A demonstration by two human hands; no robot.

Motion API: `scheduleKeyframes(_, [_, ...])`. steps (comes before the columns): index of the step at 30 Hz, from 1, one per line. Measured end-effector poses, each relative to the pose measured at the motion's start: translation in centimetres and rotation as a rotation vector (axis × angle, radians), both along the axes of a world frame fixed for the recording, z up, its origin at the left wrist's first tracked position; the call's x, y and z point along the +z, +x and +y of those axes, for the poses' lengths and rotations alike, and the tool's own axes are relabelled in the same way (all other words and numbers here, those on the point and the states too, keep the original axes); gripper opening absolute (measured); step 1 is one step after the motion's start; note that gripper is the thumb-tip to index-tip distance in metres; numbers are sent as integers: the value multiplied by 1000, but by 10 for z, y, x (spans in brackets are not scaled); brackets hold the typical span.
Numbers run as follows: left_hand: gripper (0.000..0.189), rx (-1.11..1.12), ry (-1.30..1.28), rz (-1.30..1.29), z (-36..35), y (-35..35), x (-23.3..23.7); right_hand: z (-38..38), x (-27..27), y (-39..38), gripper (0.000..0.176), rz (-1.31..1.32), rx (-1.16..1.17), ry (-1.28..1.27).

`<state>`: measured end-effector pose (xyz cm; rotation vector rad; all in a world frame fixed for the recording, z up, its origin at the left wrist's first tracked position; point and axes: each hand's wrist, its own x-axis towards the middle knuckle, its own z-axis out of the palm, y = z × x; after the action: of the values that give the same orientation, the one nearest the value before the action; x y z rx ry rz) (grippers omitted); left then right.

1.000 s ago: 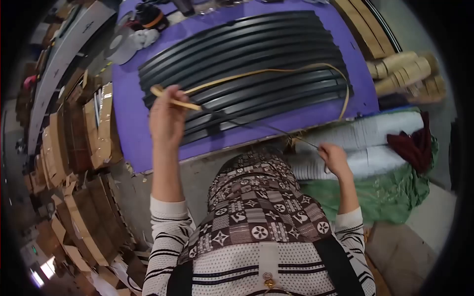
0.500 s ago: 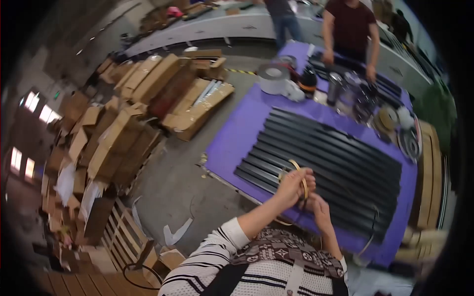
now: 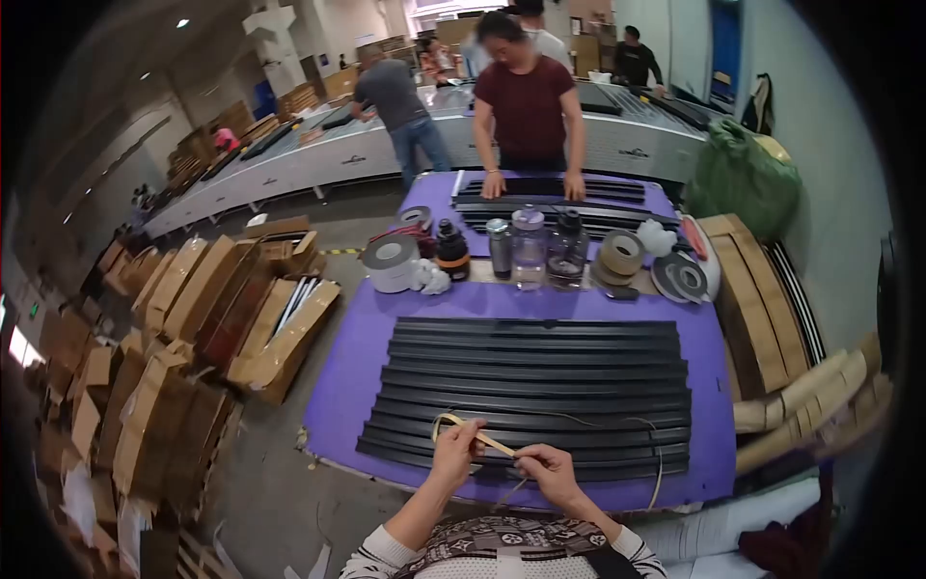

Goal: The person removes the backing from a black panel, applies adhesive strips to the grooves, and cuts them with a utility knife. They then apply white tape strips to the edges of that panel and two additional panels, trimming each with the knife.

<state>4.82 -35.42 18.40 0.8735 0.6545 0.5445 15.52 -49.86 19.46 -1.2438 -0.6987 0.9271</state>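
A narrow tan strip (image 3: 496,443) is stretched between my two hands over the near edge of the table. My left hand (image 3: 457,454) is closed on it, with a loop of the strip curling up past the fingers. My right hand (image 3: 546,467) pinches it farther along, and a thin tail hangs down between the hands. Beneath and beyond them, black ribbed strips (image 3: 531,372) lie side by side on the purple tabletop (image 3: 349,362). Thin loose strands rest across the black pieces to the right.
Tape rolls (image 3: 390,261), bottles (image 3: 528,249) and white wads stand along the middle of the table. Across it, a person in a dark red shirt (image 3: 526,101) touches more black strips. Cardboard boxes (image 3: 178,415) are piled on the left. A green sack (image 3: 743,179) and long cartons stand on the right.
The view has swung to the right and levelled, bringing the table square in front. My hands have moved apart, pulling the tan strip out between them.
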Motion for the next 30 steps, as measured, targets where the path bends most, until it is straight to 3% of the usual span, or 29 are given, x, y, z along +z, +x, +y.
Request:
scheduleKeyframes(5, [23, -41, -8, -65, -12, 25, 15, -14, 4, 16, 22, 117, -137, 88])
scheduleKeyframes(10, [22, -64, 36, -63, -11, 37, 29, -21, 19, 32, 23, 240, 44, 43])
scheduleKeyframes(14, [20, -68, 99, -76, -8, 35, 29, -19, 19, 31, 18, 239, 17, 99])
scheduleKeyframes(17, [19, -54, 124, -50, -9, 30, 33, -15, 17, 29, 6, 191, -160, 100])
scheduleKeyframes(19, [17, -80, 243, 14, -11, 25, 42, -12, 15, 30, 9, 232, -378, 312])
scheduleKeyframes(21, [15, 31, 295, 61, -1, 22, 46, -25, 35, 50, 10, 352, -545, 479])
scheduleKeyframes(24, [16, 102, 517, 171, 26, 22, 62, -62, 70, 94, 6, 297, -773, 686])
scheduleKeyframes(27, [18, 88, 402, 31, 67, 26, 36, -106, 84, 136, 7, 140, -1026, 792])
scheduleKeyframes(30, [20, 82, 399, 170, 100, 22, 1, -160, 81, 173, 8, 50, -1085, 905])
